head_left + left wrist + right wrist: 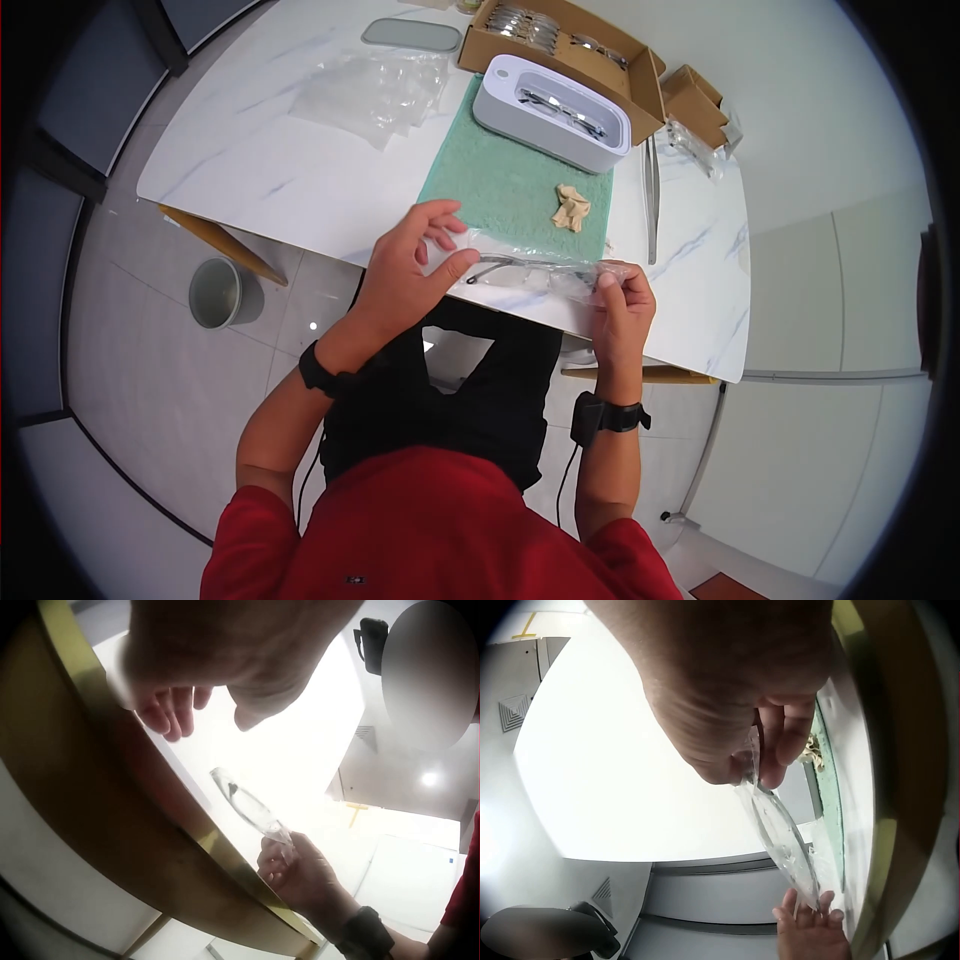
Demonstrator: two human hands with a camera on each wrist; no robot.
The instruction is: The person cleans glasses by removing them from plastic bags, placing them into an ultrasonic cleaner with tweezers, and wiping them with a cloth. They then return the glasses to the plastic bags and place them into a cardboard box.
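Observation:
A clear plastic bag (535, 275) with a pair of glasses (495, 263) inside stretches between the hands, over the table's near edge. My right hand (622, 305) pinches the bag's right end between thumb and fingers; the right wrist view shows the bag (780, 836) hanging from that pinch. At the other end, my left hand (412, 262) is spread with relaxed fingers, the thumb right at the bag. In the left wrist view a gap shows between the left hand (217, 652) and the bag (251, 810).
A green towel (490, 190) bears a white cleaner tub (550, 132) with glasses in it and a crumpled beige cloth (571, 208). Long tweezers (652, 200) lie to the right. Behind stands a cardboard box (640, 75) of glasses. Plastic bags (375, 95) lie left; a bin (225, 293) stands on the floor.

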